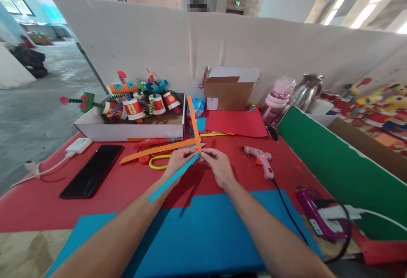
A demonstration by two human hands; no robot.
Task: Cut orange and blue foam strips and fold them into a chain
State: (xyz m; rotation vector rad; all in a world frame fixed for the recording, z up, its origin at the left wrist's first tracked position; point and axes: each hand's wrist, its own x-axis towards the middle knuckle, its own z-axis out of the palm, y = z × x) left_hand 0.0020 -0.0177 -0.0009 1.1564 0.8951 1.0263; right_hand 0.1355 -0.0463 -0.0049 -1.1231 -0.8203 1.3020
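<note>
Both my hands meet over the middle of the red table cover, fingertips pinched together. Between them are paper strips joined near one end: a blue paper strip (173, 179) slants down to the left, and an orange paper strip (193, 119) stands up away from me. A second orange strip (155, 150) reaches out to the left. My left hand (180, 162) is closed on the strips, and my right hand (218, 163) pinches them at the same joint. Yellow-handled scissors (158, 162) lie just beyond my left hand, partly hidden.
A pink glue gun (260, 158) lies at right, its cord running toward a purple power strip (321, 214). A black phone (91, 171) rests at left. Behind stand a white box (130, 132) of paper-cup figures, red paper (237, 123) and a pink bottle (280, 98). Blue sheets (203, 235) lie in front.
</note>
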